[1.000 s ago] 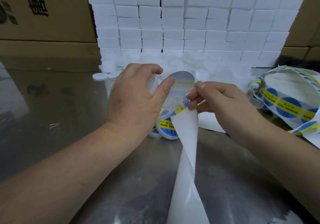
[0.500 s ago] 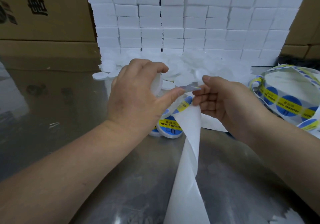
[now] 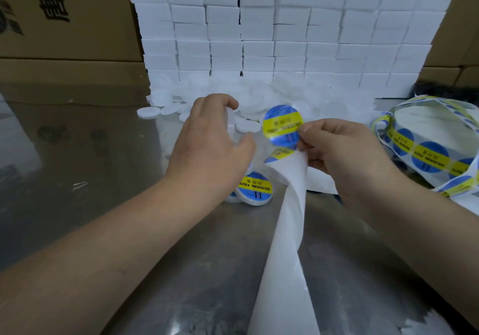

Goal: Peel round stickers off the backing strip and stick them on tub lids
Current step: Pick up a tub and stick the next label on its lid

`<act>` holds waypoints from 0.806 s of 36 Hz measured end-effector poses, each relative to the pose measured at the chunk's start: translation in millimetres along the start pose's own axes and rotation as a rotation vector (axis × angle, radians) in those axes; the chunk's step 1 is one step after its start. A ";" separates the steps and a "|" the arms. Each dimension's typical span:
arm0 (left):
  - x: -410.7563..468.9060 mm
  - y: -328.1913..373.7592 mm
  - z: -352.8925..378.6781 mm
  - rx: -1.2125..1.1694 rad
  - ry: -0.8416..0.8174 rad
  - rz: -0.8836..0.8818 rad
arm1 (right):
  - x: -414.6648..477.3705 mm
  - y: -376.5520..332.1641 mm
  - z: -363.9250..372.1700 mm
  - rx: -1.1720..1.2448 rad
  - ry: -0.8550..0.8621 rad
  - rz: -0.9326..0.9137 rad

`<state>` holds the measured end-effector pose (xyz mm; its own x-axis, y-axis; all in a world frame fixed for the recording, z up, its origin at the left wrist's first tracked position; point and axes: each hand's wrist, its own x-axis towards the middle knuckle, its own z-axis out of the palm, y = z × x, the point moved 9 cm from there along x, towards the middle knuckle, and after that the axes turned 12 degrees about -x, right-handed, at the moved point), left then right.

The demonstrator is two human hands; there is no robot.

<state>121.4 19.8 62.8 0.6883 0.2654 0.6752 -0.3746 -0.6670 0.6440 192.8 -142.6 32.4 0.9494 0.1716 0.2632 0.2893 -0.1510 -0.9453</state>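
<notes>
My right hand (image 3: 334,150) pinches a round blue and yellow sticker (image 3: 282,126) by its edge, and the sticker stands clear above the white backing strip (image 3: 282,231). The same hand keeps the strip's top end under its fingers; the strip runs down toward me. My left hand (image 3: 210,145) grips a white tub lid (image 3: 230,121), mostly hidden by the fingers, a short gap left of the sticker. Two labelled tubs (image 3: 255,188) lie on the table below my left hand.
A heap of plain white lids (image 3: 259,93) lies behind my hands against a wall of stacked white boxes (image 3: 285,29). A loose coil of the sticker strip (image 3: 427,153) sits at the right. Cardboard cartons (image 3: 62,16) stand at the left. The table (image 3: 103,179) is shiny metal.
The sticker has come off the backing and now faces me, printed side showing. My right hand turned and lifted it slightly; my left hand kept hold of the lid.
</notes>
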 end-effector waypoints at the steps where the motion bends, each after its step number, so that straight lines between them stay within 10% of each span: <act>1: 0.6 -1.9 -1.4 -0.064 0.006 -0.026 | 2.0 0.9 -6.6 0.007 0.047 0.014; 13: -0.7 -23.5 29.6 -1.213 -0.085 -0.543 | -7.5 -21.1 5.1 -0.083 -0.060 -0.173; 29: -15.4 -9.3 51.1 -1.381 -0.322 -0.623 | -21.7 -36.8 16.3 -0.120 -0.162 -0.252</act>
<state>146.0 -13.6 28.0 0.9800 -0.0298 0.1967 -0.1252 0.6756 0.7266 159.6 -124.9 58.3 0.8168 0.3698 0.4428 0.5345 -0.1963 -0.8221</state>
